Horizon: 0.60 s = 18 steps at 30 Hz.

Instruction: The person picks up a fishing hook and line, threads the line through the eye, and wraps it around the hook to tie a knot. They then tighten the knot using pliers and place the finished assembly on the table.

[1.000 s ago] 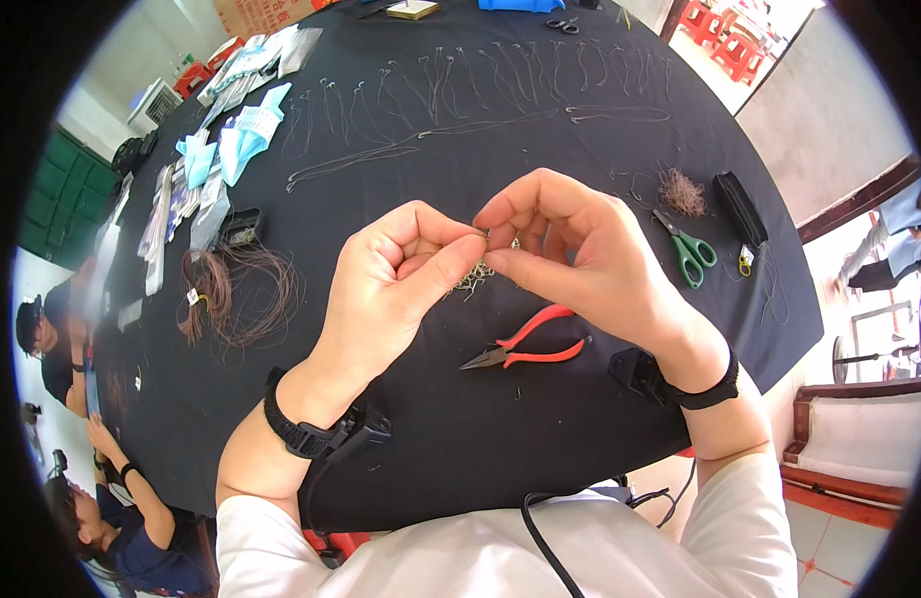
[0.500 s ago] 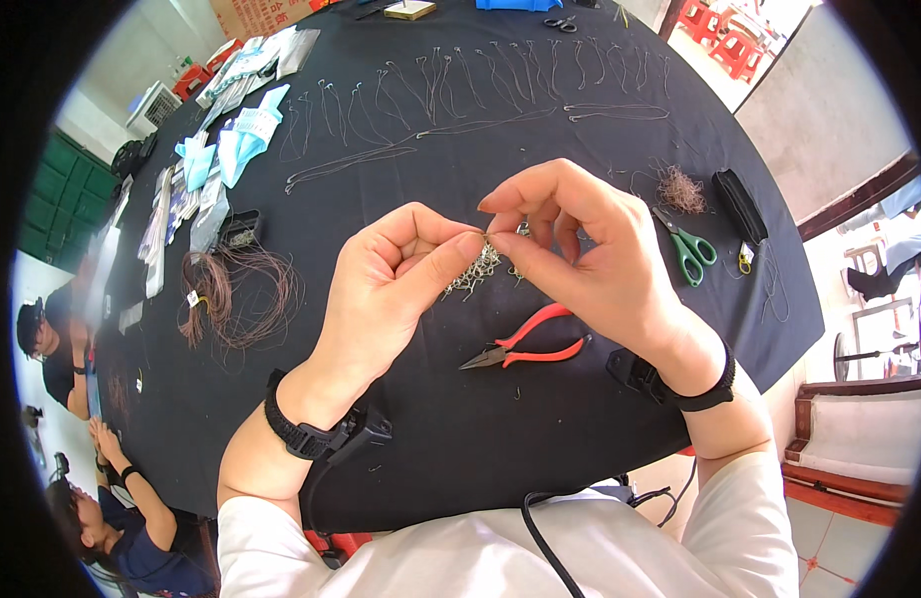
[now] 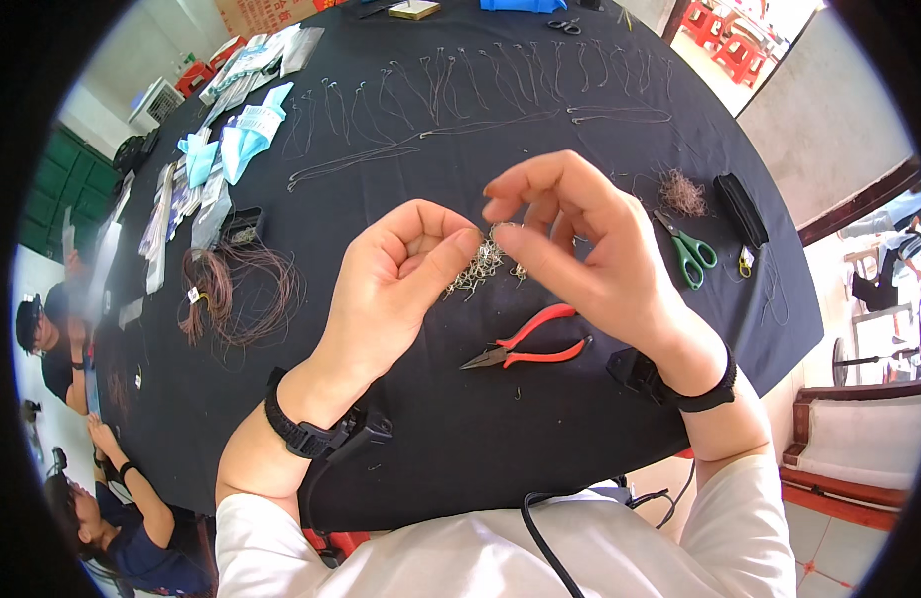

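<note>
The hooks [image 3: 487, 265] lie heaped between my hands, right of my left hand [image 3: 395, 261], pinched on what I cannot tell, and left of my right hand [image 3: 602, 247], its thumb and forefinger parted.

We pinched with our left hand [image 3: 391, 264] and parted 2 fingertips of our right hand [image 3: 595, 244], red-handled pliers [image 3: 504, 354] lying nearby.

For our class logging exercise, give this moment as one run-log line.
left hand: pinched shut, contents unclear; right hand: pinch open; nearby: small metal pieces, red-handled pliers
</note>
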Motion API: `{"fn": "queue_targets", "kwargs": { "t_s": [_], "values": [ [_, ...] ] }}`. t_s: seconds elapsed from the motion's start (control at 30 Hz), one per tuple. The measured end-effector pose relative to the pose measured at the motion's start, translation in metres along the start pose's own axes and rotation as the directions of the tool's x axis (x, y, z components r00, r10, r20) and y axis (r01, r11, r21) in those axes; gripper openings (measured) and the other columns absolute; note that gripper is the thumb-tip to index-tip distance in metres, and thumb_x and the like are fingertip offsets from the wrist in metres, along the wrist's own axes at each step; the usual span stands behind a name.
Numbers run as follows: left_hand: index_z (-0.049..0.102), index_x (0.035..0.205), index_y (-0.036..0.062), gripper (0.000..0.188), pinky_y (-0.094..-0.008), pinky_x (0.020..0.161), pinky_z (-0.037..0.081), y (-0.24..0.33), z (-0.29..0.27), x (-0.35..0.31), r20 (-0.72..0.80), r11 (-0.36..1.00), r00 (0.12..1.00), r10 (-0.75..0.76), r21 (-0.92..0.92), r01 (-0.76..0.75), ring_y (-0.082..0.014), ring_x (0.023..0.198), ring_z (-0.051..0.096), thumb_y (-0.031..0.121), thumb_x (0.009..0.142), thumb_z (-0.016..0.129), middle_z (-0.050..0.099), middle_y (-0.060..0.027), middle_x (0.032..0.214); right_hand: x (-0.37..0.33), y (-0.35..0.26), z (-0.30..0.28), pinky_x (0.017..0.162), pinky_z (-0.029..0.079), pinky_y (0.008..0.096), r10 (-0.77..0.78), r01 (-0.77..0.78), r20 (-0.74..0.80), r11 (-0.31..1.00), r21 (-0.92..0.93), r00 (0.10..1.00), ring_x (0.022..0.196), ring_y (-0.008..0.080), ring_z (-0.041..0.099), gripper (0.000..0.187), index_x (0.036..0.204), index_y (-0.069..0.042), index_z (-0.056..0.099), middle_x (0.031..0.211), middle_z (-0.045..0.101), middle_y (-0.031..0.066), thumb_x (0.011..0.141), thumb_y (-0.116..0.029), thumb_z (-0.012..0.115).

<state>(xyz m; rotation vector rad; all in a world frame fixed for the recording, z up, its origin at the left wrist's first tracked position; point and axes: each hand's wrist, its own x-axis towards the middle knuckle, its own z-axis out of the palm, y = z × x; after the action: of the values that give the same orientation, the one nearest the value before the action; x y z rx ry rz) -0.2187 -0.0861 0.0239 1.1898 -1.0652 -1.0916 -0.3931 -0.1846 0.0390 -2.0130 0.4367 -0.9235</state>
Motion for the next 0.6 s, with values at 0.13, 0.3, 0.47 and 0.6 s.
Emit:
{"fn": "queue_targets", "kwargs": {
  "t_s": [0.13,0.3,0.47,0.6],
  "values": [
    [0.063,0.101,0.0018,0.015,-0.0163,0.050,0.026,0.004,-0.006,0.000,0.013,0.987,1.000,0.004,-0.158,-0.002,0.0030,0.056,0.037,0.017,0.098,0.061,0.054,0.0082,0.072,0.000,-0.002,0.002,0.063,0.053,0.0265,0.241,-0.273,0.136,0.910,0.314,0.961,0.077,0.0110,0.064,0.033,0.120,0.002,0.056,0.107,0.066,0.0095,0.091,-0.012,0.064],
    [0.062,0.103,0.0032,0.014,-0.0177,0.048,0.027,0.012,0.005,-0.004,-0.035,0.938,0.999,0.041,-0.342,-0.051,0.0018,0.055,0.035,0.017,0.098,0.063,0.051,0.0085,0.071,-0.011,-0.003,0.019,0.071,0.055,0.0267,0.182,-0.508,0.565,0.702,0.499,0.805,0.089,0.0163,0.068,0.049,0.136,0.005,0.037,0.128,0.057,0.0185,0.095,-0.011,0.060],
    [0.062,0.101,0.0037,0.013,-0.0177,0.048,0.028,0.009,0.003,-0.003,-0.053,0.952,0.995,0.084,-0.290,-0.096,0.0020,0.055,0.036,0.016,0.097,0.063,0.051,0.0086,0.071,-0.003,-0.004,0.010,0.061,0.048,0.0238,0.309,-0.598,0.664,0.759,0.259,0.681,0.068,0.0081,0.060,0.023,0.104,0.002,0.062,0.076,0.063,0.0032,0.094,-0.019,0.064],
    [0.062,0.099,0.0040,0.014,-0.0172,0.048,0.027,0.003,-0.007,0.000,-0.070,0.985,0.994,0.081,-0.149,-0.091,0.0025,0.054,0.035,0.018,0.097,0.064,0.049,0.0098,0.068,0.008,-0.001,-0.023,0.051,0.035,0.0215,0.384,-0.527,0.468,0.820,0.224,0.796,0.056,0.0039,0.044,0.022,0.087,-0.004,0.066,0.062,0.051,-0.0045,0.095,-0.024,0.061]
  ]
}}
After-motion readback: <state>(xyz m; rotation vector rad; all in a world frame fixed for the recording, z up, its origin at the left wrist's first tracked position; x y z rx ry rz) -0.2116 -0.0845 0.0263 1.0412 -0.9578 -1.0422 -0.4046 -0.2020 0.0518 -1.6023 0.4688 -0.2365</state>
